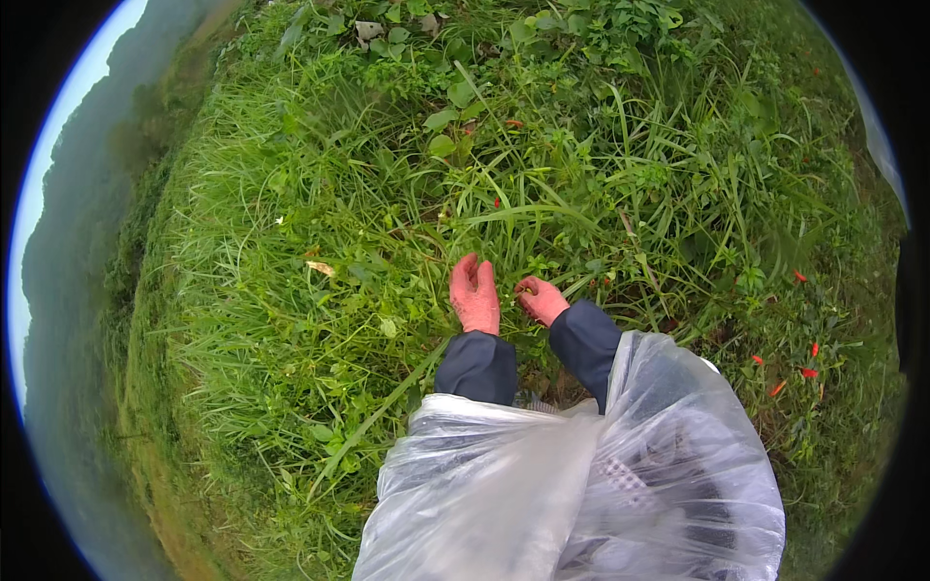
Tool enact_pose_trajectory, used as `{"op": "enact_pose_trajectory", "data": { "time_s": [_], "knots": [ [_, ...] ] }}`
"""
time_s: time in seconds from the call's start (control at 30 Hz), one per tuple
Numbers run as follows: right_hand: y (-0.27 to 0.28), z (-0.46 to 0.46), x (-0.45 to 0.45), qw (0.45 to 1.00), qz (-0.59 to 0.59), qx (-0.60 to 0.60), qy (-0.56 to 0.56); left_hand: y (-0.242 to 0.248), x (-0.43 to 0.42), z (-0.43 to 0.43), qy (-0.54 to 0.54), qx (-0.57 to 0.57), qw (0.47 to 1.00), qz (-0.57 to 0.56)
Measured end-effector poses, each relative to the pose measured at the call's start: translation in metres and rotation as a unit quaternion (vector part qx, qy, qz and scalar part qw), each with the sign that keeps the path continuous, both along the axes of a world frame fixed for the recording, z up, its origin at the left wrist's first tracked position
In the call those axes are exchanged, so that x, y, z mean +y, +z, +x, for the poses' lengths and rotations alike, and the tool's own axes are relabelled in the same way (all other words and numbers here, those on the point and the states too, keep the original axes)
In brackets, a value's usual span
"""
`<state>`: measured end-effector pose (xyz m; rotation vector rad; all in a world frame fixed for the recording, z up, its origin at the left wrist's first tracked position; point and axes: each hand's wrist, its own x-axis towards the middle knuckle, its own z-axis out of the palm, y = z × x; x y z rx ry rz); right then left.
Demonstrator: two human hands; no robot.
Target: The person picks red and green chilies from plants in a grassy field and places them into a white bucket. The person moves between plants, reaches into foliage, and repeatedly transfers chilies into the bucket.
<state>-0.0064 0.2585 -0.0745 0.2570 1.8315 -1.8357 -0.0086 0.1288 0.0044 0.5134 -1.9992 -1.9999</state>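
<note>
My left hand [476, 296], in what looks like a reddish-pink glove with dirt on it, is held over the green plants with its fingers apart and nothing visible in it. Close by on the right is my right hand [542, 301], covered the same way. Its thumb and fingers are curled towards each other at the leaves, and whether something small is between them cannot be made out. Just ahead of the hands, a red chili pepper [497, 202] shows among the grass blades. Another red pepper [514, 123] is farther up.
Several red peppers [809, 372] dot the plants at the right. Tall grass [240, 290] grows thickly on the left, where a slope falls towards wooded hills [80, 240]. A clear plastic rain cover [501, 479] drapes my body and upper arms over dark sleeves [476, 367].
</note>
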Motion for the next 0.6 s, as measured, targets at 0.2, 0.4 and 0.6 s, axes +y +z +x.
{"op": "enact_pose_trajectory", "data": {
  "time_s": [0.2, 0.4, 0.6],
  "knots": [
    [0.008, 0.028, 0.001, 0.995, 0.026, 0.034, -0.085, 0.003, 0.012, -0.009, -0.144, -0.038, 0.987, 0.059],
    [0.013, 0.033, 0.004, 0.994, 0.085, 0.043, -0.062, 0.009, 0.038, -0.003, -0.179, -0.059, 0.961, 0.202],
    [0.023, 0.038, 0.021, 0.995, -0.014, -0.013, -0.097, 0.003, 0.043, -0.002, -0.304, -0.063, 0.948, 0.072]
  ]
}}
